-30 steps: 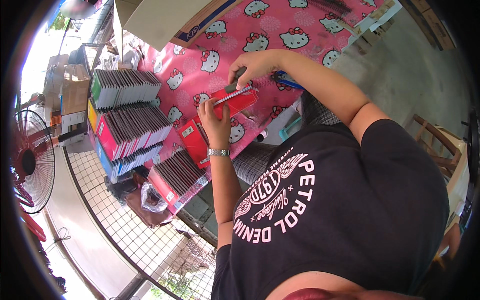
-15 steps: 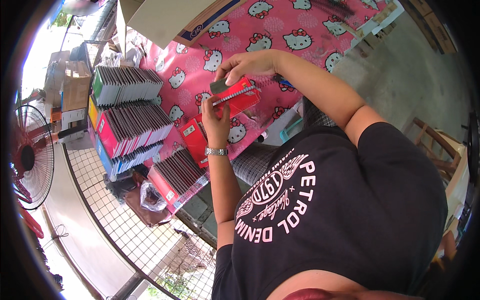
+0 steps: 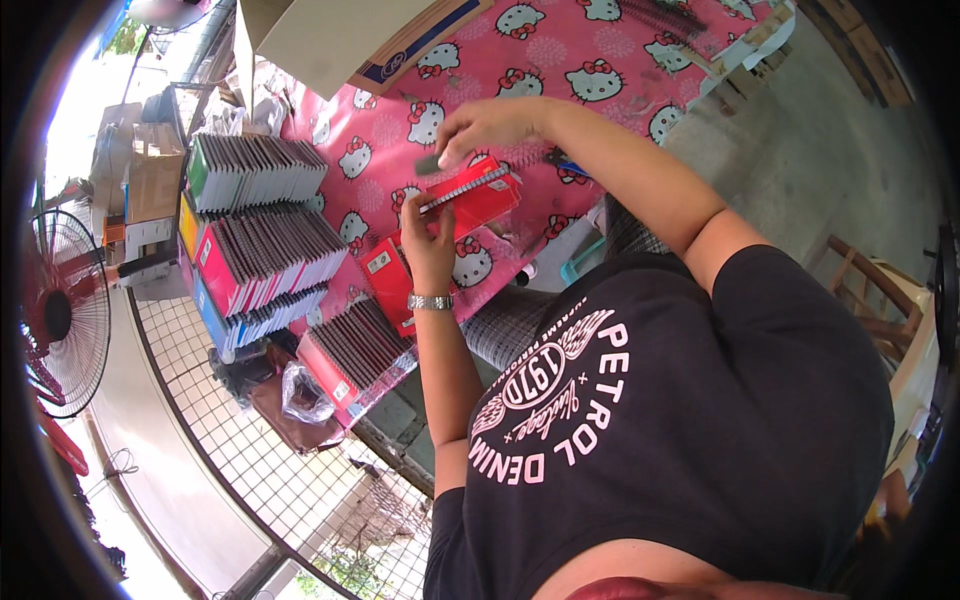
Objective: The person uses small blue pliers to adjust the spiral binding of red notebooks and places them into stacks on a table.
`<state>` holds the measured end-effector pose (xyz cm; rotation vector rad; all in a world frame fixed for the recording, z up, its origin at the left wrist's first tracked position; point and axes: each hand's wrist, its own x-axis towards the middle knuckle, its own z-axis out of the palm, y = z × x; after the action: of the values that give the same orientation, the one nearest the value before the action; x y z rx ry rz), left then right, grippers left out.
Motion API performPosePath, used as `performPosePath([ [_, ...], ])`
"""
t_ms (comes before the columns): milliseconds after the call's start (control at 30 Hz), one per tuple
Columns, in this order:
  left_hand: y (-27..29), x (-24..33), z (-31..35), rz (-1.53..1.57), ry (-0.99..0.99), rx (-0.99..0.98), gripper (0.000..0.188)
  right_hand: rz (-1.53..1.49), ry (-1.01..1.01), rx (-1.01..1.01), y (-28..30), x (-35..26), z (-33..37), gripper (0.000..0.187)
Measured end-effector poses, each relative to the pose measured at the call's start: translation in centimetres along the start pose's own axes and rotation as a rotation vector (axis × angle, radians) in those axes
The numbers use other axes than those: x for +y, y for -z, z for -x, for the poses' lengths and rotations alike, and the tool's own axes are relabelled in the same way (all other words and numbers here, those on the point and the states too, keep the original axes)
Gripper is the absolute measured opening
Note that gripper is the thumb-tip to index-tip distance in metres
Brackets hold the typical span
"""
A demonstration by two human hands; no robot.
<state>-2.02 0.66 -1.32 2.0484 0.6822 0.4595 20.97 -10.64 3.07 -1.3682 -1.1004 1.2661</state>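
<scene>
A red spiral notebook (image 3: 482, 204) lies on the pink patterned tablecloth, its coil binding facing up along the spine. My left hand (image 3: 428, 235) grips the near-left end of that binding between thumb and fingers; a silver watch is on the wrist. Just above the notebook, my right hand (image 3: 487, 130) pinches a small dark green-grey block (image 3: 427, 165), which hangs apart from the coil. What the block is made of, I cannot tell. Beneath my left wrist, another red notebook (image 3: 384, 272) rests flat on the cloth.
Tall stacks of spiral notebooks (image 3: 262, 255) stand on the left, with a further row of notebooks (image 3: 350, 360) nearer me. A large cardboard box (image 3: 330, 45) sits at the back. Loose dark coils (image 3: 665, 18) lie far right. A fan (image 3: 60, 315) stands at the far left.
My right hand, with the block, has lifted slightly up and left, off the notebook. The left hand has barely moved and keeps its hold.
</scene>
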Motion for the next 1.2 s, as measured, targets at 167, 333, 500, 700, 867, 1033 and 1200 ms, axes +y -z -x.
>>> performPosePath([
  [167, -0.4, -0.7, 0.0, 0.122, -0.046, 0.031, 0.023, -0.350, 0.081, -0.171, 0.6, 0.6, 0.4, 0.041],
  [333, -0.2, -1.1, -0.2, 0.182, -0.101, 0.011, 0.022, 0.390, -0.032, -0.011, 0.0, 0.8, -0.5, 0.046],
  [500, -0.8, -0.2, 0.3, 0.278, -0.093, 0.076, 0.017, 0.975, -0.102, 0.606, 3.5, 5.9, 2.7, 0.056],
  [700, -0.7, -1.0, 1.5, 0.082, 0.113, 0.091, 0.022, 1.116, 0.158, 0.932, -1.1, 9.9, 10.7, 0.065],
  [867, -3.2, 0.7, 1.4, 0.161, -0.177, 0.321, 0.022, 1.202, 0.020, 0.653, -5.1, 11.2, 14.7, 0.063],
  [1033, -2.1, -0.1, 1.6, 0.080, 0.017, 0.215, 0.022, 0.795, 0.249, 0.633, -7.8, 7.2, 14.7, 0.057],
  [1200, -3.3, 1.4, 1.5, 0.185, -0.122, 0.338, 0.015, 0.739, 0.413, 0.572, -9.8, 3.1, 11.5, 0.055],
])
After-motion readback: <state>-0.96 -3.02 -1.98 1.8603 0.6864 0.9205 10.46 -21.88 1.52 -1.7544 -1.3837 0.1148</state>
